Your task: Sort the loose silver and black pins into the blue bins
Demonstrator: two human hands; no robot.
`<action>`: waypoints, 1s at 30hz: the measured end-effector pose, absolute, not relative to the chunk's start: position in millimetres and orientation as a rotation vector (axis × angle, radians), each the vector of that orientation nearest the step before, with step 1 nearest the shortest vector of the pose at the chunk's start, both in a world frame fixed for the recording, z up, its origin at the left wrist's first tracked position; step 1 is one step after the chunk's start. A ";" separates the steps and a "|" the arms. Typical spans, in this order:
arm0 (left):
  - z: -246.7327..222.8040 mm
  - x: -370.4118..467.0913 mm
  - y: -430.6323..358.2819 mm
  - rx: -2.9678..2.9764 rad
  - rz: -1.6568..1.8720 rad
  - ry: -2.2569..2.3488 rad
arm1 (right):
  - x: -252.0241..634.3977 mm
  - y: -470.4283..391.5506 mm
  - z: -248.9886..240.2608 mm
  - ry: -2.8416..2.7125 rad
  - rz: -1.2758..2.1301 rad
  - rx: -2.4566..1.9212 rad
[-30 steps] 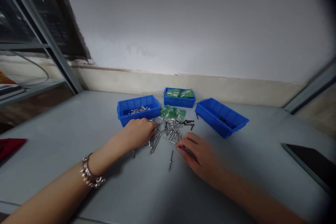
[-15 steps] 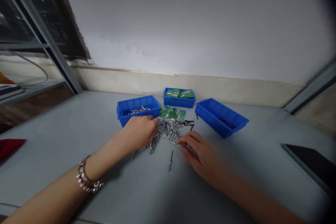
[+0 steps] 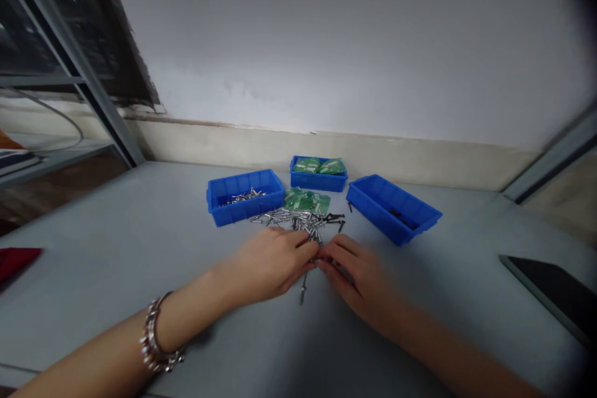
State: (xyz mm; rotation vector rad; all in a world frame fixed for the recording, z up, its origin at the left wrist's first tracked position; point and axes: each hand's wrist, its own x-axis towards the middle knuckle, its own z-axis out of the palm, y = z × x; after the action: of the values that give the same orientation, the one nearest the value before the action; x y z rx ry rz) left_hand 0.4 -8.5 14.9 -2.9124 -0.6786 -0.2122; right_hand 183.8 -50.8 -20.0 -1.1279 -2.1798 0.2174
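Loose silver rivets (image 3: pixel 298 217) lie in a pile on the grey table, with several black screws (image 3: pixel 334 218) at its right edge. My left hand (image 3: pixel 280 261) is at the near side of the pile, its fingers pinched together beside my right fingertips. My right hand (image 3: pixel 357 267) is also closed in a pinch, close to the left one. What either pinch holds is too small and hidden to name. One single rivet (image 3: pixel 303 291) lies just in front of the hands, its upper end near my left fingers. Green packets (image 3: pixel 306 200) lie behind the pile.
A blue bin (image 3: pixel 224 214) with silver rivets stands left. Another blue bin (image 3: pixel 319 182) at the back holds green packets. A third blue bin (image 3: pixel 387 224) with dark screws is at right. A dark flat device (image 3: pixel 550 289) lies far right, a red item (image 3: pixel 18 261) far left.
My left hand has moved right and nearer, from the left side of the pile to my right fingertips, uncovering rivets near the left bin. My right hand has stayed almost in place.
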 end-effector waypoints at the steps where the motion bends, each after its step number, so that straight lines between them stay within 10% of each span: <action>1: 14.2 0.4 -8.3 -2.913 -0.219 -0.678 | 183.7 -50.6 -20.2 -2.178 0.211 -1.127; 30: 20.5 -0.1 -9.0 -2.946 -0.204 -0.708 | 181.2 -51.4 -17.6 -2.224 0.168 -1.235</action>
State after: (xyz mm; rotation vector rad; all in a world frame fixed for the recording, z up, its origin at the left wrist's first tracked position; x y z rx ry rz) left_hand -0.1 -9.0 20.5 -2.9464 -0.7076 -0.2041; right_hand 181.2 -51.4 -17.6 -1.2352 -2.2244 0.1685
